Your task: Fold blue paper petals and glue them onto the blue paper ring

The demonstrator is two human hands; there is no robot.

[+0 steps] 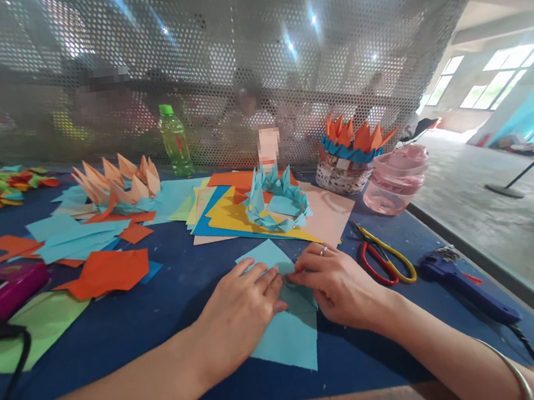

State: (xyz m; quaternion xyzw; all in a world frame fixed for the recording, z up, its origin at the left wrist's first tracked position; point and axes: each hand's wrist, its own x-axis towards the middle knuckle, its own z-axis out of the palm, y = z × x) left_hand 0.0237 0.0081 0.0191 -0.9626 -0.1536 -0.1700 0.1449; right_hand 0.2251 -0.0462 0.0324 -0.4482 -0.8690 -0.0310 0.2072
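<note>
A sheet of light blue paper (290, 348) lies on the dark blue tabletop in front of me, partly folded over in its middle. My left hand (247, 300) rests flat on it with the fingers stretched out. From the other side, my right hand (343, 285) has its fingers curled and pinches a folded part of the same paper. The two hands' fingertips nearly meet, hiding part of the fold. Just beyond is a ring of folded light blue paper points (255, 211), on a stack of coloured sheets (222, 209).
Scissors (375, 255) and a blue glue gun (472, 285) lie to the right. Behind them stand a pink plastic container (396, 184) and an orange-topped paper basket (341, 168). Orange paper (115, 270), a peach paper ring (119, 182) and a green bottle (176, 143) are left.
</note>
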